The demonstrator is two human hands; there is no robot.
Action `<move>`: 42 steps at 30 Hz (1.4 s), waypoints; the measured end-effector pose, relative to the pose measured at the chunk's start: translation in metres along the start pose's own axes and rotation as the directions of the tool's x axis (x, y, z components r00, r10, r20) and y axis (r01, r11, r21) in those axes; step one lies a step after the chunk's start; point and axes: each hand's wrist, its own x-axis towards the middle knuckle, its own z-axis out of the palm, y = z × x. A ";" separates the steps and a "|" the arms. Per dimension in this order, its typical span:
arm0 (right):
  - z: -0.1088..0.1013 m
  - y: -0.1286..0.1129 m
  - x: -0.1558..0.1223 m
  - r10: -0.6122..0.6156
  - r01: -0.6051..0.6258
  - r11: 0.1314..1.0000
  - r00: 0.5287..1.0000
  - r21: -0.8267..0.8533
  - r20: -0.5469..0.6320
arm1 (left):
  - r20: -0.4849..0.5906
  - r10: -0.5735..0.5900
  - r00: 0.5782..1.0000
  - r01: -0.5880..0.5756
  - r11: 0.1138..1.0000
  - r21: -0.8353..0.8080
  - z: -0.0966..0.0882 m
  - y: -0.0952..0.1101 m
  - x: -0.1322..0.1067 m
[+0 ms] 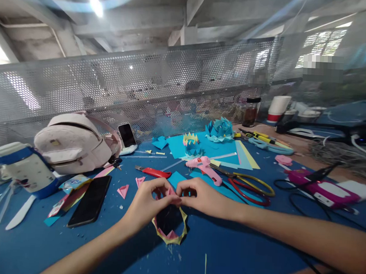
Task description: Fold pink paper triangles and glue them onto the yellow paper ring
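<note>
A ring of folded paper pieces (pixel 182 234), yellow outside with pink points inside, hangs below my fingers over the blue table. My left hand (pixel 150 202) pinches its upper edge, where a pink folded piece shows between thumb and fingers. From the other side my right hand (pixel 202 197) pinches the same edge, its fingertips meeting those of the left. Two loose pink folded triangles, one being this pink triangle (pixel 123 191), lie left of my hands. Just beyond them are a red utility knife (pixel 156 173), a pink glue gun (pixel 204 167) and red-and-yellow-handled scissors (pixel 249 183).
Blue paper sheets (pixel 176 147) lie behind, bearing a blue paper flower (pixel 220 128). A black phone (pixel 90 201), a white backpack (pixel 74 143) and a blue-and-white bottle (pixel 28 169) stand or lie at left. At right is a magenta device (pixel 321 188) with black cables. A perforated metal screen (pixel 161 80) borders the back.
</note>
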 end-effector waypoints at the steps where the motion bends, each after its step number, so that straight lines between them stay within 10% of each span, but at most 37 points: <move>1: 0.000 -0.001 -0.001 0.000 -0.001 1.000 1.000 -0.009 -0.013 | 0.006 0.003 1.000 -0.003 1.000 0.002 0.000 0.000 -0.001; 22: -0.013 0.008 -0.014 0.119 -0.119 0.990 0.993 -0.074 -0.013 | 0.001 0.227 0.974 -0.226 0.968 0.105 -0.005 -0.008 -0.009; 29: -0.035 0.025 -0.040 0.230 -0.229 0.906 0.972 -0.357 -0.040 | -0.114 0.053 0.992 -0.028 0.978 0.208 -0.034 -0.033 -0.029; 37: -0.084 0.036 -0.050 0.110 -0.326 0.714 0.926 -0.620 -0.361 | 0.201 0.122 0.972 -0.180 0.936 0.304 -0.039 -0.039 -0.057; 42: -0.089 0.060 -0.034 0.214 -0.337 0.797 0.934 -0.502 -0.286 | 0.335 0.206 0.919 -0.372 0.732 0.571 -0.034 -0.044 -0.064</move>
